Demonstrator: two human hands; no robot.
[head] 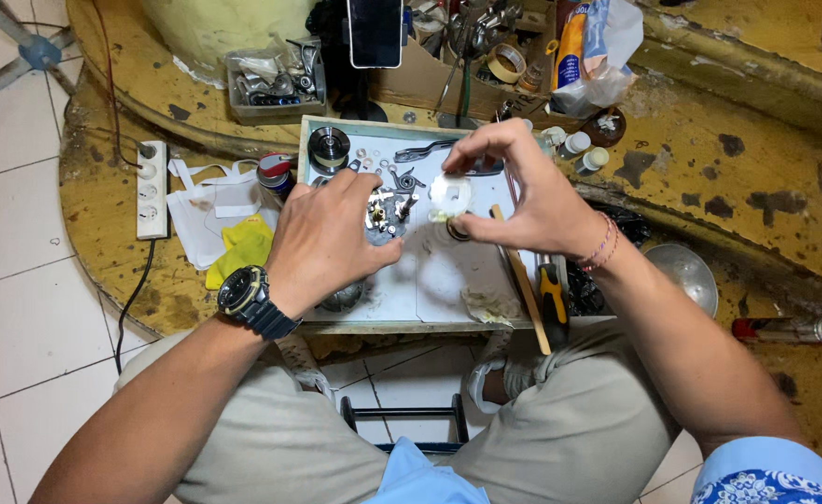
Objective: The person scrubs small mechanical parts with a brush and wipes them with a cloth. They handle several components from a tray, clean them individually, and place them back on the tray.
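while we look down on the white tray, we log these items:

left hand: our left hand rests half-curled over a small metal mechanism on the tray, fingertips closed on its edge; a dark wristwatch sits on that wrist.
right hand: our right hand is arched, thumb and fingers pinched on a small white disc-shaped part held just above the tray, beside the mechanism.
handling, mechanism: we judge it dense, rigid and uneven, with exposed small parts; grip the outer frame, not the protruding pieces.
handling, white part: we judge it light, stiff and easy to drop; hold it by the rim.
loose parts: small rings and washers lie on the tray near a dark cylindrical spool; we judge them prone to rolling.
tools: a wooden stick and a yellow-and-black handled tool lie at the tray's right edge.
packages: a clear plastic tub of metal parts stands behind the tray on the left; a cardboard box holds tools and a tape roll; an orange bottle stands in a clear bag.
small containers: white-capped vials stand right of the tray; a red-topped can stands on its left.
power strip: a white strip lies far left.
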